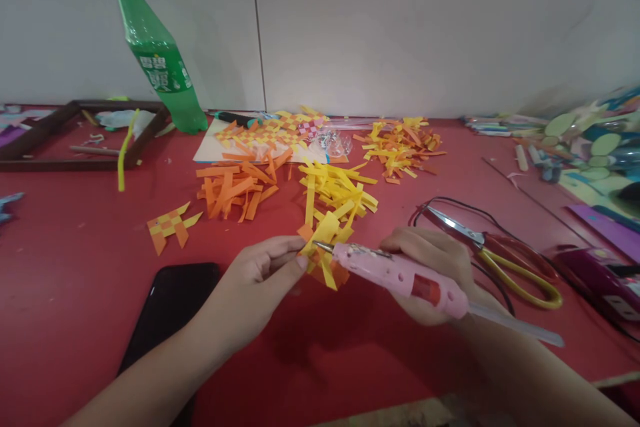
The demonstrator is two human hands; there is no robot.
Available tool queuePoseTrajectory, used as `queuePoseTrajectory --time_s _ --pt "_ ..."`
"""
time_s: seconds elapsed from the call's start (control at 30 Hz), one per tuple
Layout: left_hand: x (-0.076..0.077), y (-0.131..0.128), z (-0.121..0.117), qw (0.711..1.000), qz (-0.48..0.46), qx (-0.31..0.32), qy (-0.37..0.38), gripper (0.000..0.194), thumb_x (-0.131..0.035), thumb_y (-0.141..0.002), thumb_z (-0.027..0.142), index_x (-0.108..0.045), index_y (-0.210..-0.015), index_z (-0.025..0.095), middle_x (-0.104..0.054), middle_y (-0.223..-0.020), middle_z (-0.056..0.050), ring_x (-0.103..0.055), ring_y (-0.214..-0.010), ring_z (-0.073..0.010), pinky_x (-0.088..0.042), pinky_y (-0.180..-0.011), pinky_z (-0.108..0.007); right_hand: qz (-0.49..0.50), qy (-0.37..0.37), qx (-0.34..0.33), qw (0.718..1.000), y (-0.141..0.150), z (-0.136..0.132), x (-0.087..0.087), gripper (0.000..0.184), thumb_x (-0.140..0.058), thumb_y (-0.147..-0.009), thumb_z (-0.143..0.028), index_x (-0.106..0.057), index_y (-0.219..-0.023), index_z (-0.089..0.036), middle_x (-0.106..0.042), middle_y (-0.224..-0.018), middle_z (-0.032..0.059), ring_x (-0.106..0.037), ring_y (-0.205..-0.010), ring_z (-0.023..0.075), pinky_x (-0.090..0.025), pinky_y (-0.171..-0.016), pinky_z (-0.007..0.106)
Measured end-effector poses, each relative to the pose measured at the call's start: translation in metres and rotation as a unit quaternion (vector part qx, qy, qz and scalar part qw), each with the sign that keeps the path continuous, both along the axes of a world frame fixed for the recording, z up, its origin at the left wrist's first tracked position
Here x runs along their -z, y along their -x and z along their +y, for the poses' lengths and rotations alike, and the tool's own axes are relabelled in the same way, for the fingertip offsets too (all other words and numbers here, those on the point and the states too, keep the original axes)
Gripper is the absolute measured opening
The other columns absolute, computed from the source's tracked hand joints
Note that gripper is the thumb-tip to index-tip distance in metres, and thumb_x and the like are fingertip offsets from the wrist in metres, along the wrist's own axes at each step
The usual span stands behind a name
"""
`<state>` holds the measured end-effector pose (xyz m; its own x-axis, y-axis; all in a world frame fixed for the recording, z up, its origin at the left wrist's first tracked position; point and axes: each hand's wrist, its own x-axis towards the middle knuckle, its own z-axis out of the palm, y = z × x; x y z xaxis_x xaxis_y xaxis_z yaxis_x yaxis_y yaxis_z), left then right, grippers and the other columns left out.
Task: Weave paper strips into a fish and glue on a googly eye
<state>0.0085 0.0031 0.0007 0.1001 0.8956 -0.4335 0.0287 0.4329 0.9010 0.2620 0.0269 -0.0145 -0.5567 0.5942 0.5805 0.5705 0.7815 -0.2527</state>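
Note:
My left hand (273, 273) pinches a woven piece of yellow and orange paper strips (327, 232) between thumb and fingers. In my right hand (433, 257) is a pink hot glue gun (383, 267), its metal nozzle touching or just over the woven strips. A clear glue stick (520, 324) sticks out of the gun's back end. Just beyond my hands lie a heap of yellow paper strips (340, 187) and a heap of orange strips (230, 190). A woven paper fish (170, 227) rests to the left.
A black phone (170, 307) lies by my left forearm. Scissors (500, 260) and a black cord (480, 203) are at the right. Behind stand a green bottle (160, 67) and a brown frame (70, 163). More strips (400, 147) lie near the wall.

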Motion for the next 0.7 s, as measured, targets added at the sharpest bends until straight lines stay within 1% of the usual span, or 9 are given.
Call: queuePoseTrajectory --time_s 0.17,0.37,0.47,0.53,0.63,0.7 --pt "0.0013 0.001 -0.0011 1.0 0.013 -0.005 -0.014 0.028 -0.075 -0.078 0.031 -0.074 -0.103 0.019 -0.078 -0.098 -0.005 -0.07 -0.093 -0.0199 -0.054 -0.078 -0.026 0.004 -0.002 0.015 1.0 -0.0009 -0.0001 0.0018 0.013 -0.051 -0.068 -0.021 -0.049 -0.081 -0.023 -0.051 -0.059 -0.0032 -0.042 -0.047 0.0114 -0.031 -0.046 0.025" --pt "0.0012 0.001 -0.0022 1.0 0.003 -0.008 -0.014 0.029 -0.075 -0.077 0.033 -0.074 -0.102 0.018 -0.078 -0.092 -0.005 -0.07 -0.089 -0.0208 -0.055 -0.075 -0.028 -0.005 0.011 0.01 1.0 -0.0006 -0.0012 -0.0031 0.012 -0.053 -0.071 -0.02 -0.048 -0.081 -0.023 -0.051 -0.058 -0.0038 -0.043 -0.045 0.0111 -0.032 -0.045 0.025" --pt "0.0035 0.0012 -0.001 1.0 0.002 -0.02 -0.013 0.029 -0.076 -0.076 0.034 -0.074 -0.101 0.02 -0.078 -0.091 -0.004 -0.07 -0.089 -0.0205 -0.055 -0.075 -0.028 0.001 0.014 0.022 1.0 -0.0017 -0.0013 -0.0015 0.013 -0.053 -0.069 -0.018 -0.049 -0.08 -0.023 -0.051 -0.058 -0.0037 -0.043 -0.045 0.011 -0.032 -0.045 0.025" --pt "0.0042 0.0013 -0.0002 1.0 0.007 -0.026 -0.01 0.029 -0.076 -0.076 0.034 -0.074 -0.1 0.02 -0.078 -0.092 -0.003 -0.07 -0.089 -0.0199 -0.055 -0.075 -0.027 0.003 0.011 0.018 1.0 -0.0024 -0.0008 0.0004 0.012 -0.053 -0.069 -0.02 -0.049 -0.08 -0.023 -0.05 -0.057 -0.0036 -0.041 -0.045 0.0111 -0.031 -0.045 0.026" --pt "0.0027 0.0011 -0.0004 1.0 0.014 -0.025 -0.002 0.031 -0.075 -0.076 0.034 -0.074 -0.102 0.018 -0.078 -0.09 -0.003 -0.069 -0.088 -0.0188 -0.055 -0.074 -0.025 0.0 0.017 0.005 1.0 -0.0031 -0.0001 0.0017 0.01 -0.053 -0.07 -0.022 -0.049 -0.079 -0.023 -0.049 -0.057 -0.0037 -0.039 -0.045 0.0107 -0.03 -0.045 0.025" --pt "0.001 0.0008 -0.0011 1.0 0.009 -0.028 0.003 0.032 -0.075 -0.076 0.034 -0.073 -0.104 0.018 -0.078 -0.088 -0.003 -0.069 -0.087 -0.0185 -0.056 -0.073 -0.025 0.001 0.024 0.008 1.0 -0.0035 -0.0001 0.0014 0.01 -0.053 -0.07 -0.021 -0.049 -0.079 -0.023 -0.049 -0.057 -0.0039 -0.039 -0.045 0.0103 -0.03 -0.045 0.025"
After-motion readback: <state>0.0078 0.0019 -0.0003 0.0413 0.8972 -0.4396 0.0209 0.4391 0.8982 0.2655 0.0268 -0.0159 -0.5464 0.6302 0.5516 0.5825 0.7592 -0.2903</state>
